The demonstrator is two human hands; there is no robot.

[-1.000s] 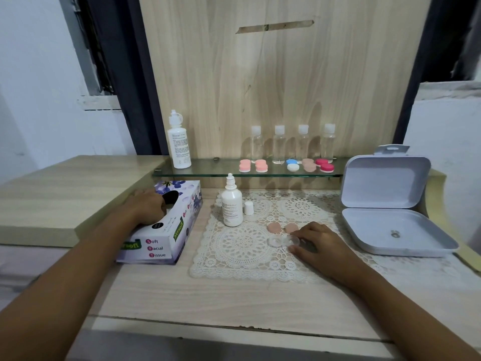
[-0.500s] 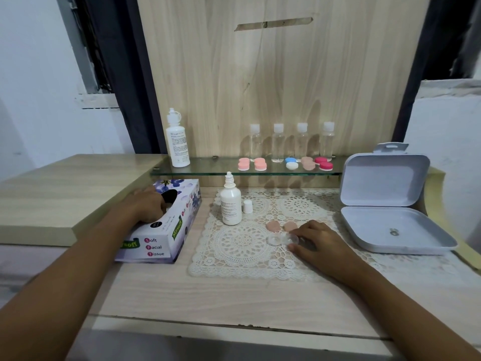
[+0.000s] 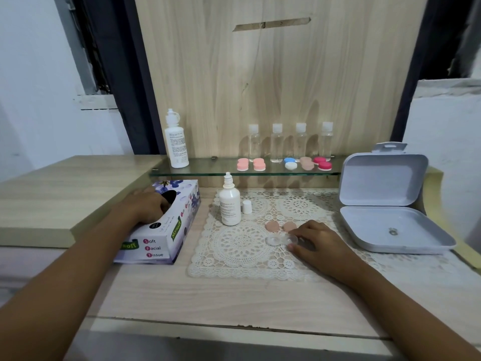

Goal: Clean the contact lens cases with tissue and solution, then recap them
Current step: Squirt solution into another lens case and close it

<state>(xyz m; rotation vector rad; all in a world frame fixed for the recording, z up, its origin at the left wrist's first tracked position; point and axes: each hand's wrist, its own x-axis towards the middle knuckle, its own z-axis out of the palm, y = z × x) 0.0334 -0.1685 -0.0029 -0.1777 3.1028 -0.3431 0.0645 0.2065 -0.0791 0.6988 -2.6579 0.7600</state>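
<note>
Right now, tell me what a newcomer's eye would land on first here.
The two hands: the left hand reaches into the tissue box at left, the right hand holds an open clear lens case on the lace mat. Behind, coloured lens cases line the glass shelf.

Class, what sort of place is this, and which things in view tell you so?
Probably a home dressing nook set up for contact lens care: a glass shelf holding lens cases and small bottles, a lace mat, and a tissue box.

Tissue box [image 3: 156,246] — "Soft Facial Tissue"
</note>
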